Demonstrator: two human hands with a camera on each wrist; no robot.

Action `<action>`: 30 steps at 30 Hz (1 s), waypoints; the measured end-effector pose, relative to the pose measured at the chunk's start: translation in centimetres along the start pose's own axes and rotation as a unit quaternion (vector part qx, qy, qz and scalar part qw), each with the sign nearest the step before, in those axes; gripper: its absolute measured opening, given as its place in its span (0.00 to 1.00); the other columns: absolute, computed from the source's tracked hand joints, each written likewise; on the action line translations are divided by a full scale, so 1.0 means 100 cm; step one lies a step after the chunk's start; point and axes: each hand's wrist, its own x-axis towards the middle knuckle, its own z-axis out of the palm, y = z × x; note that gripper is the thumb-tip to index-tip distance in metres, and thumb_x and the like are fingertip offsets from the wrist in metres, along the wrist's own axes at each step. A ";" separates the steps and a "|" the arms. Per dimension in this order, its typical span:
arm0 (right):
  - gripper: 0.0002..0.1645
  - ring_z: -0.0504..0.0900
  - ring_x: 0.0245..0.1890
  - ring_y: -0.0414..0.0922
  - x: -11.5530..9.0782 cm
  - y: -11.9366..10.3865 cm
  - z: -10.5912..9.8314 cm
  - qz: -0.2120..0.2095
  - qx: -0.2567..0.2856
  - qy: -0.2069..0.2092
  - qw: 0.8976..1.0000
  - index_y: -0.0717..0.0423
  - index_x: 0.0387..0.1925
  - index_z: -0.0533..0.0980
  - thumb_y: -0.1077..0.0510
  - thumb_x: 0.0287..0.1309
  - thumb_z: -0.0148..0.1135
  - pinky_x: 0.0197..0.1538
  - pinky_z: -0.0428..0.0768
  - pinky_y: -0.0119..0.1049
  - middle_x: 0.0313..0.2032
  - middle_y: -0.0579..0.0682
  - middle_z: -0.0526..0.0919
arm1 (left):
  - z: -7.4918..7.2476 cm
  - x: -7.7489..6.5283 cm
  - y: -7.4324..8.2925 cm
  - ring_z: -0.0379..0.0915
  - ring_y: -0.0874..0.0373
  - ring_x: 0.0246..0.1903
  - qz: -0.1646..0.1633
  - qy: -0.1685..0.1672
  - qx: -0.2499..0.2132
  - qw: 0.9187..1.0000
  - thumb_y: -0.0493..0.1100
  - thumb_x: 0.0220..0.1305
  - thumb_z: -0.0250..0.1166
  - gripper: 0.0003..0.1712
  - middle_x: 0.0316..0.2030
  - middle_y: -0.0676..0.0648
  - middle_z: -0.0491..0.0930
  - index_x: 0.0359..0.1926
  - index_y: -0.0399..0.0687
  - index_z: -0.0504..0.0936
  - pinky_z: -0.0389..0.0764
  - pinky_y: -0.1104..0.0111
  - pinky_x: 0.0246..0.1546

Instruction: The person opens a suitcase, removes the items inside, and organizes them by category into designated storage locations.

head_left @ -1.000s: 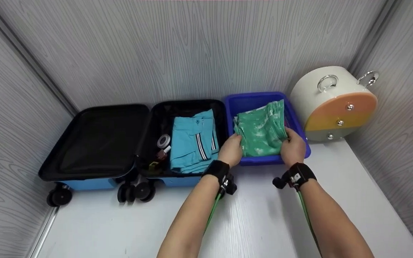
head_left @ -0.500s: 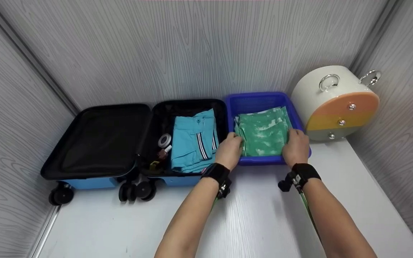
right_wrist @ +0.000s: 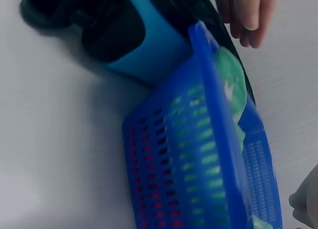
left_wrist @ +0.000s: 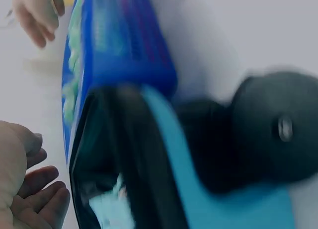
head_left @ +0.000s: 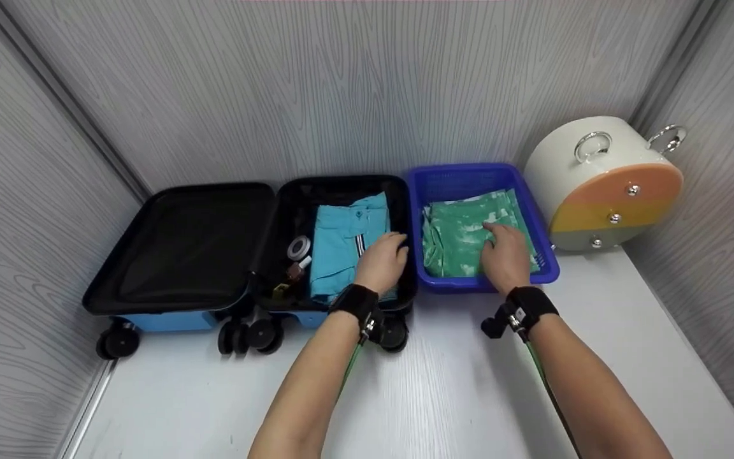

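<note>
A folded green garment with white blotches (head_left: 462, 236) lies in the blue plastic basket (head_left: 419, 255). My right hand (head_left: 506, 255) is over the garment's right side, fingers loosely bent and holding nothing. My left hand (head_left: 381, 262) hovers over the right side of the open suitcase (head_left: 413, 287), overlapping folded light-blue trousers or shorts (head_left: 335, 242) with a striped trim. In the left wrist view, the fingers of the left hand (left_wrist: 37, 189) are relaxed with nothing between them. Only part of the right hand (right_wrist: 307, 199) shows at the edge of the right wrist view.
Left of the trousers, the suitcase also holds a white ring-shaped roll (head_left: 298, 248), a small bottle with a white cap (head_left: 298, 269) and a small yellow item (head_left: 280, 291). Its black-lined other half (head_left: 182, 248) lies at left. A round, striped-front drawer box (head_left: 615, 191) stands right of the basket.
The green garment has settled flat into the basket and both hands have let go of it. My left hand has moved left over the suitcase; the right hand has shifted slightly left over the garment.
</note>
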 end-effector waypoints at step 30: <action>0.47 0.51 0.78 0.53 -0.029 -0.127 0.082 0.127 0.257 -0.266 0.920 0.58 0.81 0.46 0.35 0.77 0.46 0.76 0.55 0.48 0.80 0.57 0.50 | -0.078 -0.041 -0.100 0.61 0.54 0.23 -0.251 -0.064 -0.111 0.959 0.47 0.81 0.46 0.30 0.40 0.39 0.75 0.73 0.31 0.64 0.68 0.61 0.36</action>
